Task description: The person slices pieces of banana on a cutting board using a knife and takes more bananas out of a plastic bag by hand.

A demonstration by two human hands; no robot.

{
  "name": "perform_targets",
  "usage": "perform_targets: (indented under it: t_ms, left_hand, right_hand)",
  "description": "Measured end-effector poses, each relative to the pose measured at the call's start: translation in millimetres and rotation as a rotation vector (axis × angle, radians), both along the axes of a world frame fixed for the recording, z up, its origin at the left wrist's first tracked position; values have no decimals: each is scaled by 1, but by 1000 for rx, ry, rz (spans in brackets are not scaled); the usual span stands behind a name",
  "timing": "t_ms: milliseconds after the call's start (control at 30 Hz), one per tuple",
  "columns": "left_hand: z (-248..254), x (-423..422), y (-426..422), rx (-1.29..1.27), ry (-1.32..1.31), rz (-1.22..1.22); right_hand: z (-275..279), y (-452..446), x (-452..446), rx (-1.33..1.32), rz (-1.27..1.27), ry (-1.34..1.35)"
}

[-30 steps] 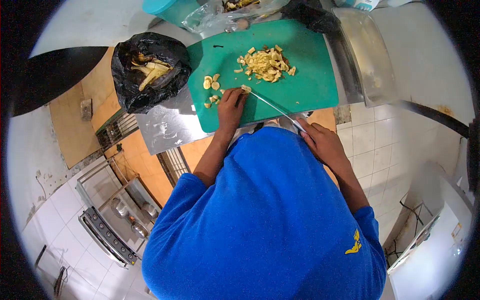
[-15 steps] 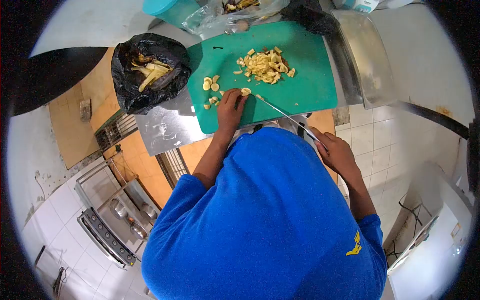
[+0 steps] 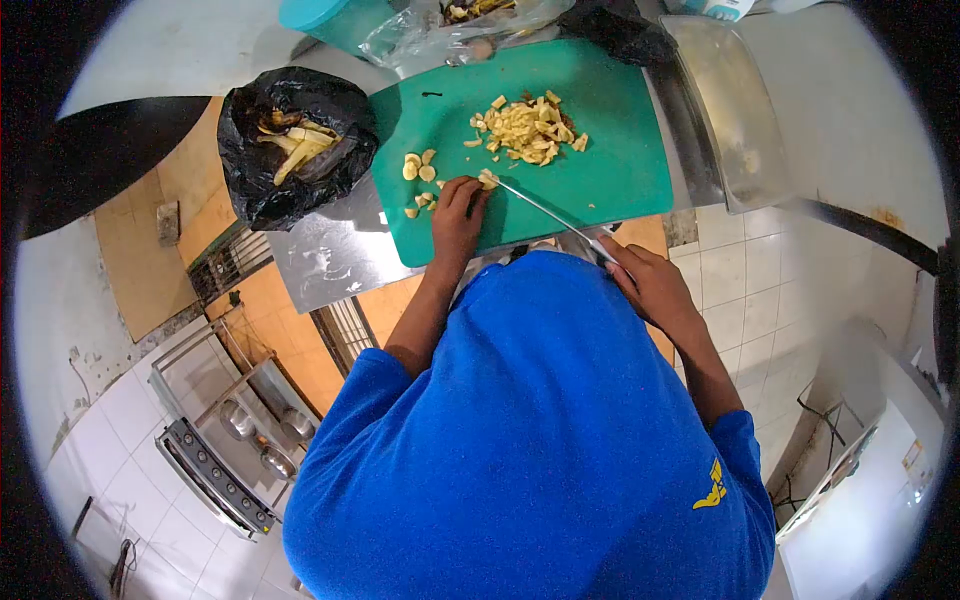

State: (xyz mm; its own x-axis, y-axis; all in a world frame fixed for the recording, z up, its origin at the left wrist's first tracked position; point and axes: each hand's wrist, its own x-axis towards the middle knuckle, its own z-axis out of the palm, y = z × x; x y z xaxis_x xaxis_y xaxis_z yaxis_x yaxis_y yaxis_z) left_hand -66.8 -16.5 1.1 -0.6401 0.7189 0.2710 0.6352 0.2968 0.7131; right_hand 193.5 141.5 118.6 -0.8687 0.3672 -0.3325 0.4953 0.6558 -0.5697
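My right hand is closed around the handle of a knife. The blade slants up to the left, its tip right by a pale banana piece. Fingers bent, my left hand presses that piece against the green cutting board; part of it is hidden by the fingertips. Round banana slices and smaller bits lie just left of this hand. Farther up the board is a heap of chopped banana.
A black plastic bag holding banana peels sits left of the board on the steel table. Behind the board are a clear bag and a turquoise container. A translucent tray stands at the right.
My right hand has moved left and up, bringing the knife tip from right of the banana piece up to it. My left hand has stayed nearly in place.
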Motion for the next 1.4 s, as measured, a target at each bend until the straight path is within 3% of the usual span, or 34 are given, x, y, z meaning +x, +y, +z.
perform_targets:
  t_ms: [700,967,1167,1400]
  left_hand:
    - [2,3,2,-1,8,44]
    - [0,3,2,50,50,41]
    - [-2,3,-2,63,51,37]
    - [0,4,-5,31,26,37]
  right_hand:
    - [5,-2,-10,100,70,-118]
    - [41,11,14,62,34,-234]
    - [20,9,14,-1,-19,13]
    - [4,-3,-4,49,58,15]
